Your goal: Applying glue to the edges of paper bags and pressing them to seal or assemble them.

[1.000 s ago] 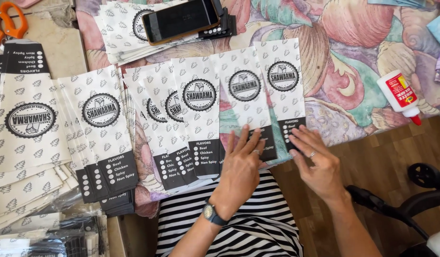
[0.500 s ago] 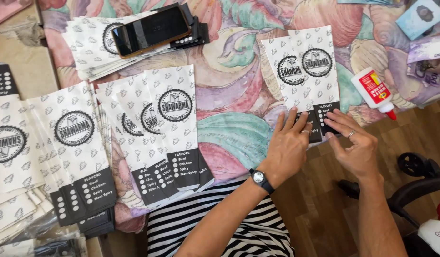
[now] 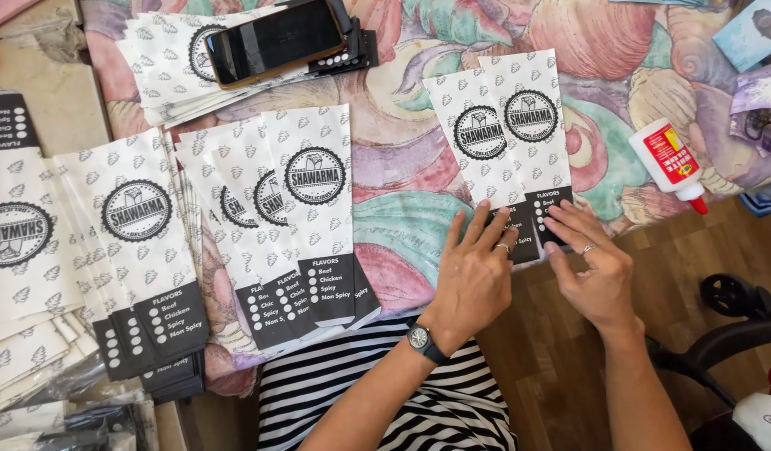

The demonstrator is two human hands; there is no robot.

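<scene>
Both hands lie flat, palms down, fingers spread: left hand (image 3: 475, 280) and right hand (image 3: 592, 271) press the dark bottom edge of two overlapped paper sleeves (image 3: 509, 134) on the patterned cloth (image 3: 402, 184). Glue bottle (image 3: 671, 160) nearby. Advice: press evenly, keeping edges aligned.

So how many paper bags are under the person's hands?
2: one bag on the left under the left hand, and another bag overlapping it on the right, touched by the right hand. More could be hidden beneath them.
</scene>
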